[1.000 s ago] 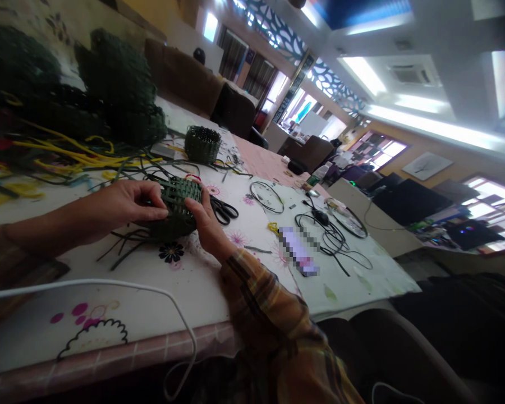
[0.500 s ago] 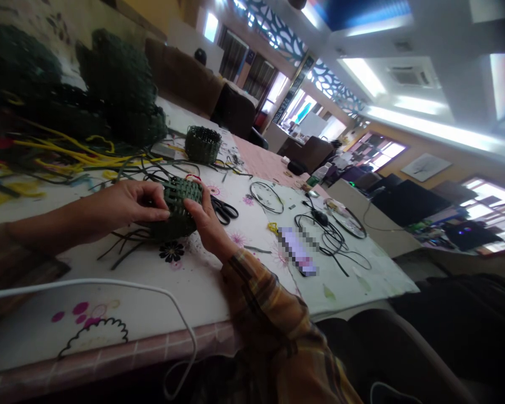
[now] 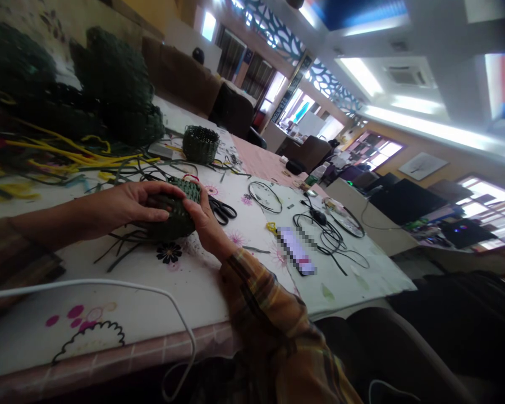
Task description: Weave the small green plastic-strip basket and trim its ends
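A small dark green woven basket (image 3: 174,220) is between my two hands above the patterned tablecloth (image 3: 143,303). My left hand (image 3: 128,206) grips its left side, with the fingers laid over the top and the thumb lower down. My right hand (image 3: 206,220) holds the right side, thumb on the weave. Loose green strips (image 3: 124,247) stick out below the basket at the left. Just right of my right hand lie black-handled scissors (image 3: 224,211). A bit of red (image 3: 191,178) shows behind the basket's top edge.
Another green basket (image 3: 201,145) stands farther back. Large green woven pieces (image 3: 113,84) and yellow strips (image 3: 84,157) fill the left. At right are coiled black cords (image 3: 330,233) and a purple, blurred-out item (image 3: 297,251). A white cable (image 3: 151,288) crosses the front.
My left hand has shifted right and its fingers, pinched near the basket's side before, now stretch over its top. The basket has turned slightly. My right hand stays on its right side.
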`<act>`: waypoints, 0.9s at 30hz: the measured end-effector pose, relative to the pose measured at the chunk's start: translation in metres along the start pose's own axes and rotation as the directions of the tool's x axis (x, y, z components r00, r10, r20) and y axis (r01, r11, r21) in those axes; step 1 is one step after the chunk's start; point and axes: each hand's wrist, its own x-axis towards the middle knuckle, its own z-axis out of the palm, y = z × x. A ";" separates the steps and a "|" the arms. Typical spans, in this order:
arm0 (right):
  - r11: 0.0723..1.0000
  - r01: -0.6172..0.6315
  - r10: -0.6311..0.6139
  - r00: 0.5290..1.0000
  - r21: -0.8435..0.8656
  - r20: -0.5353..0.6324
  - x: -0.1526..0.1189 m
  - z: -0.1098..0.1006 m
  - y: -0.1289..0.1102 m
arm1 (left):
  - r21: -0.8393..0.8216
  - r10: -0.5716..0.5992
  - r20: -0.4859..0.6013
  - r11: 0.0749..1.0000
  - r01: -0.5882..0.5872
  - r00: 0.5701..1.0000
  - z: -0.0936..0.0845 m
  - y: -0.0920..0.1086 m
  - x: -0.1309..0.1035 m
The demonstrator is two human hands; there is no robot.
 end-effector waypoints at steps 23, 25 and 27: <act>0.997 0.039 -0.043 0.998 -0.064 -0.054 -0.004 -0.001 -0.002 | 0.054 0.100 0.005 0.994 -0.100 0.995 0.005 -0.001 0.005; 0.996 0.046 -0.050 0.997 -0.073 -0.054 -0.003 -0.002 0.000 | 0.096 0.105 0.010 0.990 -0.105 0.994 0.004 0.002 0.002; 0.997 0.046 -0.050 0.997 -0.069 -0.054 -0.002 -0.003 0.002 | 0.151 0.113 0.032 0.982 -0.116 0.993 0.003 0.006 0.000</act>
